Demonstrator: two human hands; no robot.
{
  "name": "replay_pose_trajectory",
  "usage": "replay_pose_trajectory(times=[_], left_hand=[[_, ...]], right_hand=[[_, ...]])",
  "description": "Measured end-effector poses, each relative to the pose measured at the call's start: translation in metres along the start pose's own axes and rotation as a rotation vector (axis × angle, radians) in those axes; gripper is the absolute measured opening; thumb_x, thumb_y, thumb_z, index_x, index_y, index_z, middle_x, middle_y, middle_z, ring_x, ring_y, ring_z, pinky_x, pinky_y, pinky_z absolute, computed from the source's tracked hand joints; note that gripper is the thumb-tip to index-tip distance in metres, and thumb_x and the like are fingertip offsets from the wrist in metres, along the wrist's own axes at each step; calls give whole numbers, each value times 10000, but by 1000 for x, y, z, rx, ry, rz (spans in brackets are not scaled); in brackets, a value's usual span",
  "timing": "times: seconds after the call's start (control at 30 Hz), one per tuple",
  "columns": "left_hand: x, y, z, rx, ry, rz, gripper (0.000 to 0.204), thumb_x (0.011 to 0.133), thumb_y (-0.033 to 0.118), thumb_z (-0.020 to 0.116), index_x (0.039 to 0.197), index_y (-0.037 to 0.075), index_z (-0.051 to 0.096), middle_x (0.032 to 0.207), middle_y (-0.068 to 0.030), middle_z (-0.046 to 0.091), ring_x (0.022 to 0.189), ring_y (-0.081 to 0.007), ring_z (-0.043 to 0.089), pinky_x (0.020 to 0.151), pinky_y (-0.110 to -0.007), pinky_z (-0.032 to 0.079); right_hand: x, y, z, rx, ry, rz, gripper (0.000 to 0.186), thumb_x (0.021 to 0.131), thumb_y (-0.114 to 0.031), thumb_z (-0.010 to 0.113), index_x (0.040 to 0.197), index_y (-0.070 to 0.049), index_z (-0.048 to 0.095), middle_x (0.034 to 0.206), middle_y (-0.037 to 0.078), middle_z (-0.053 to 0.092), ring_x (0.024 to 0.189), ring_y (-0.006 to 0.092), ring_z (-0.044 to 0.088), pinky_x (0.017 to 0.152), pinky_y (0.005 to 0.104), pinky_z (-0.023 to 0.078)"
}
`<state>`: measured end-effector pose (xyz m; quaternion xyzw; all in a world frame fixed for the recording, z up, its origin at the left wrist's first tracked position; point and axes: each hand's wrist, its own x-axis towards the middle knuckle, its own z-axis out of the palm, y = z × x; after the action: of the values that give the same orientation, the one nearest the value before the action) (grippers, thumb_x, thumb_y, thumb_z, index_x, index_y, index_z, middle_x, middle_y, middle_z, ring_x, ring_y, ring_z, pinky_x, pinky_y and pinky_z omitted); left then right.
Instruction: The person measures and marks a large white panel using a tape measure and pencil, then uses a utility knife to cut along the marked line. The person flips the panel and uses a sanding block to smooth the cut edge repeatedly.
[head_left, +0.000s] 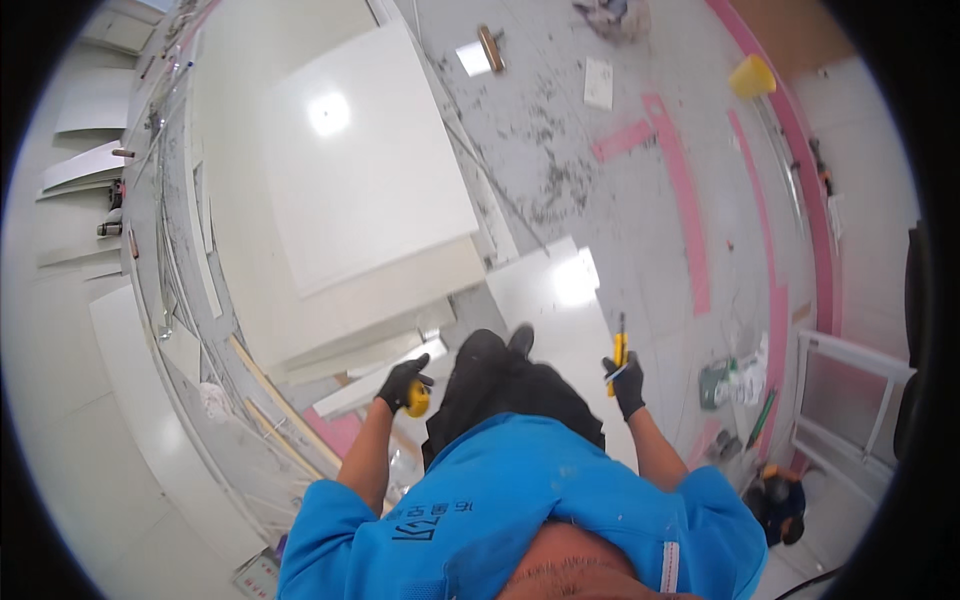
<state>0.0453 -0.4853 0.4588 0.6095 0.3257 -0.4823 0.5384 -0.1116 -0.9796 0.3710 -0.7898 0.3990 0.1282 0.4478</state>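
Blue shirt (520, 500) sits nearest; left hand (403, 385) has fingers clamped on a yellow round tool (418, 400), right hand (627, 385) grips a yellow knife (619, 350) (long axis pointing away from fingers).

Stacked large white rectangular boards (350, 190) block left side, beside left hand (402, 385). Bare grey floor (640, 240) ahead of right hand (628, 385) open, littered with dark debris. White metal frame (850, 390), green packet (718, 383) crowd far right.
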Motion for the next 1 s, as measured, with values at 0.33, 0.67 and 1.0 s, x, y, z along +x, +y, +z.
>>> replay_pose_trajectory(times=[0.33, 0.67, 1.0], left_hand=[[85, 197, 158, -506, -543, 495, 360, 933, 252, 567, 1197, 10, 524, 999, -97, 619, 783, -163, 640, 718, -303, 547], [152, 359, 148, -299, -410, 609, 513, 910, 401, 664, 1234, 27, 529, 1042, -50, 614, 876, -101, 584, 746, -238, 500], [162, 413, 105, -284, -236, 523, 426, 906, 259, 668, 1244, 19, 568, 957, -51, 639, 823, -128, 620, 733, -287, 512]], right_hand=[[92, -370, 49, 18, -875, -684, 397, 899, -236, 718, 1176, -15, 540, 1015, 104, 638, 905, 153, 603, 805, 300, 502], [218, -549, 54, -273, -1064, -280, 386, 930, -278, 594, 1233, -43, 557, 1060, 82, 627, 886, 223, 603, 807, 307, 500], [415, -694, 119, 119, -1133, 6, 190, 903, -108, 654, 1068, -26, 610, 919, 62, 636, 771, 151, 607, 703, 287, 520]])
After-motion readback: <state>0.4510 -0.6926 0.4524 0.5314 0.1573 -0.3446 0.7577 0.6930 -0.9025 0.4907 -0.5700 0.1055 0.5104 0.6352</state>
